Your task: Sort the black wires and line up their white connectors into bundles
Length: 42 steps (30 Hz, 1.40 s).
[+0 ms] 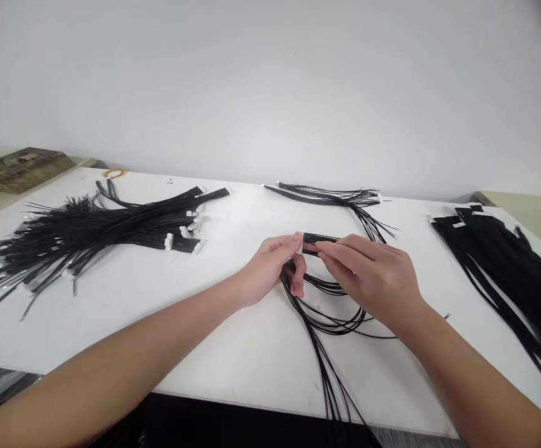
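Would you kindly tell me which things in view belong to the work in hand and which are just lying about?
In the work:
black cable bundle, in left hand and right hand
probably, being similar: left cable pile, rear cables, right black pile

Seemingly lying about:
orange ring
brown block

Place: looks like a cable workshop
Bench [224,348]: broad, white, against a plain wall [252,93]
Cables [112,227]: many alike, black, white-plugged, heaped in batches
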{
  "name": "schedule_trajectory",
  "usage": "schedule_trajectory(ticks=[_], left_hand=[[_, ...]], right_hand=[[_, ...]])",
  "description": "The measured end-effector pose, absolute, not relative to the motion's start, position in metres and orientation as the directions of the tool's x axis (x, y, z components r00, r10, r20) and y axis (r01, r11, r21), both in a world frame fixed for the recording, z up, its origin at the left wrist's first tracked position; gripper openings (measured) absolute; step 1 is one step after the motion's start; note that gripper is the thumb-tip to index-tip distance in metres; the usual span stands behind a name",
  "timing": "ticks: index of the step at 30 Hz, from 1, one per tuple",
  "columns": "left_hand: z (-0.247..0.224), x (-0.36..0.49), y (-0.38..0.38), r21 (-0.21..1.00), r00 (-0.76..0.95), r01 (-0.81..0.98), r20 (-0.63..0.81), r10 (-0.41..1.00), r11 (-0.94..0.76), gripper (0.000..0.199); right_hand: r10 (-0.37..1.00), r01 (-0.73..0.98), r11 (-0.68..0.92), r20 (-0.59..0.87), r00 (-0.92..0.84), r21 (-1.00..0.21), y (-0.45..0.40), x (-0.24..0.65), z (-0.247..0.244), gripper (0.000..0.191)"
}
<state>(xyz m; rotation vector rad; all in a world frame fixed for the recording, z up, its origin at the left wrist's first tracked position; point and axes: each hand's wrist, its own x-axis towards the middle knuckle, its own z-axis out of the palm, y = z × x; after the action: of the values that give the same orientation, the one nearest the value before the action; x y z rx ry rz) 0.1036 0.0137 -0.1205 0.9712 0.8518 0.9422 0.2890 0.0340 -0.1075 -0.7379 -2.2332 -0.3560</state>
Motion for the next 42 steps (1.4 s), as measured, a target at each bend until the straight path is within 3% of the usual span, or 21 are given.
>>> schedule_trajectory(ticks=[3,13,26,34,37,42], left_hand=[[-0.121,0.104,0.014,0.928,0.354,-0.259,-0.166,0.921,0.266,0.042],[-0.121,0.102,0.014,0.926,0.374,-0.246,-0.182,0.909,0.286,0.041],[-0.121,0.104,0.015,0.928,0.340,-0.233,-0.202,0.919,0.290,0.042],[-0.119,0.104,0.017,0.895,0.238,-0.346,-0.207,0.949,0.282,0.043],[-0.120,0.104,0.017,0.883,0.261,-0.360,-0.215,0.941,0.301,0.045],[-0.118,0.105,0.017,0.868,0.188,-0.396,-0.243,0.952,0.300,0.042]], right_hand=[[0.380,0.600,0.799,0.743,-0.550,0.035,0.034,0.286,-0.110,0.009],[0.439,0.533,0.832,0.769,-0.464,-0.154,0.033,0.281,-0.120,0.014],[0.508,0.601,0.778,0.744,-0.433,-0.182,0.037,0.284,-0.118,0.009],[0.653,0.609,0.695,0.692,-0.310,-0.383,0.049,0.292,-0.113,0.013],[0.627,0.637,0.685,0.731,-0.270,-0.353,0.052,0.291,-0.118,0.015],[0.491,0.670,0.715,0.826,-0.276,-0.201,0.061,0.292,-0.124,0.007]])
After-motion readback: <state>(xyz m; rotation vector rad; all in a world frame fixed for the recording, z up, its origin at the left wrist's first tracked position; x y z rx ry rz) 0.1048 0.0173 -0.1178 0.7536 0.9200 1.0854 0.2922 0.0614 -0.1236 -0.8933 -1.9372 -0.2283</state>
